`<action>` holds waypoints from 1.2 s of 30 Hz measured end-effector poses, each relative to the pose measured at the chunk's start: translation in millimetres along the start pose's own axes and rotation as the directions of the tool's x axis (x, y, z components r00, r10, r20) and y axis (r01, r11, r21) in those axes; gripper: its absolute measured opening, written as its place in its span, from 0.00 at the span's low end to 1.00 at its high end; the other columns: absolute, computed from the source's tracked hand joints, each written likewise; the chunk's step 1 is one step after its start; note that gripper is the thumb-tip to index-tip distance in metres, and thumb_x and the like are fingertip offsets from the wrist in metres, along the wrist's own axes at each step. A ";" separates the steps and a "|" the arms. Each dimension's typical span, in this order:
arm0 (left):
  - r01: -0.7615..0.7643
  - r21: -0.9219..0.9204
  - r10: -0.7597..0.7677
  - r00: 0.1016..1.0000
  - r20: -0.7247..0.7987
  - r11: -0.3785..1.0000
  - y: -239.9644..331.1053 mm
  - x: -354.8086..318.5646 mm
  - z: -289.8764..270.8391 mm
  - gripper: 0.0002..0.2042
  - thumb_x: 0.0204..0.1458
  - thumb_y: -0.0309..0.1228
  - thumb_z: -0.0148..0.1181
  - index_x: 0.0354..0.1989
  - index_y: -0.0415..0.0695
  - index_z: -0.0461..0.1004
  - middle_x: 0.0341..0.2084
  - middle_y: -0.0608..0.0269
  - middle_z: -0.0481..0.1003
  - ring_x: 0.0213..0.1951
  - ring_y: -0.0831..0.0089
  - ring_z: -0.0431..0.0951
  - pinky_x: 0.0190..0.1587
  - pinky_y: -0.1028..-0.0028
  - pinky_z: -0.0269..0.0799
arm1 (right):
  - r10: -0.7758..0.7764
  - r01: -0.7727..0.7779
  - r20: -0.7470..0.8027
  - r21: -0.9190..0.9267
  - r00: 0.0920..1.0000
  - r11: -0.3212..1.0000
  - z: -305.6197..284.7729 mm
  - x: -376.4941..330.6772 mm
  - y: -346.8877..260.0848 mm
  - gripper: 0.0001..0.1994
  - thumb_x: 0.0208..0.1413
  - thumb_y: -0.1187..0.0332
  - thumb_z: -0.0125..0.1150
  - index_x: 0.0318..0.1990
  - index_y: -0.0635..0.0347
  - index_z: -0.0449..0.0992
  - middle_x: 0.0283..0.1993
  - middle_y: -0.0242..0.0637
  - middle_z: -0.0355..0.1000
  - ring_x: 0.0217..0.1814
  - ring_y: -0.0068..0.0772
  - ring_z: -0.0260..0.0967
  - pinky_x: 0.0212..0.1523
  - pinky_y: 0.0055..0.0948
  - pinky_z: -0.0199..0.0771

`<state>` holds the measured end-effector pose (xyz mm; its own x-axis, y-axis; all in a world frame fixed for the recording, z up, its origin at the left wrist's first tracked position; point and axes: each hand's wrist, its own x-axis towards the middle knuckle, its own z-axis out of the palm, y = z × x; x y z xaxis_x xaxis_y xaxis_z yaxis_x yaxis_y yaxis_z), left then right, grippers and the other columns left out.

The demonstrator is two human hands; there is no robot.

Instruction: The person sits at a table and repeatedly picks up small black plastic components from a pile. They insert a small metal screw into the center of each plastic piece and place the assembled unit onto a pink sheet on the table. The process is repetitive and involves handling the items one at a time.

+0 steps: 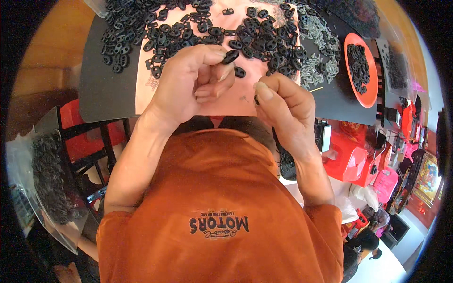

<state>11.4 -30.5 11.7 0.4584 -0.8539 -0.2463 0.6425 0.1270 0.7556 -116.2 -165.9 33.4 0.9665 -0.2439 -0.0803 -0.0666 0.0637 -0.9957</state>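
Raised over the near part of a pink sheet [222, 104], my left hand [188, 80] pinches a black oval cord lock part [230, 57] between thumb and fingertips. To its right, my right hand [285, 101] is closed in a pinch on a small black piece [256, 99], mostly hidden by the thumb and finger. One loose cord lock [239, 72] lies on the sheet between my hands. Beyond them spreads a heap of black cord locks [174, 35], many with two holes. Small metal springs [317, 35] are piled at the right of the sheet.
An orange-red oval tray [351, 70] of small black parts stands on the dark table [104, 89] at the right. A thin yellowish stick [316, 89] lies near the springs. Clear bags of black parts [52, 174] are at the left. Red stools [347, 155] stand right of me.
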 end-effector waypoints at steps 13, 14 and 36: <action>0.164 -0.359 -0.124 0.984 0.131 0.919 4.8 5.8 -12.6 0.14 0.55 0.38 0.39 0.21 0.45 0.61 0.13 0.65 0.62 0.09 0.82 0.50 0.12 0.83 0.46 | 0.079 -0.080 0.025 0.015 0.997 0.997 -4.0 2.8 -3.7 0.06 0.58 0.71 0.51 0.30 0.62 0.68 0.23 0.21 0.59 0.25 0.08 0.53 0.22 0.14 0.54; 0.157 -0.380 -0.112 0.984 0.138 0.911 4.3 5.9 -13.3 0.14 0.56 0.38 0.39 0.21 0.45 0.61 0.13 0.65 0.62 0.10 0.82 0.50 0.11 0.83 0.46 | 0.081 -0.082 0.023 0.024 0.996 0.996 -4.7 3.6 -2.9 0.06 0.58 0.71 0.52 0.30 0.62 0.68 0.24 0.21 0.59 0.25 0.08 0.53 0.22 0.14 0.53; 0.138 -0.440 -0.088 0.987 0.132 0.887 17.0 10.3 -7.6 0.14 0.57 0.35 0.37 0.25 0.40 0.63 0.15 0.63 0.62 0.11 0.81 0.55 0.13 0.83 0.53 | -0.094 0.100 0.045 -0.176 0.995 0.979 -17.2 19.4 15.6 0.06 0.59 0.71 0.51 0.37 0.66 0.69 0.29 0.25 0.63 0.30 0.09 0.58 0.28 0.13 0.59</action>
<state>31.7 -33.2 17.5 0.3152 -0.9210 -0.2291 0.9036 0.2174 0.3692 -102.8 -186.2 15.5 0.9786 -0.2052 0.0155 -0.0120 -0.1322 -0.9912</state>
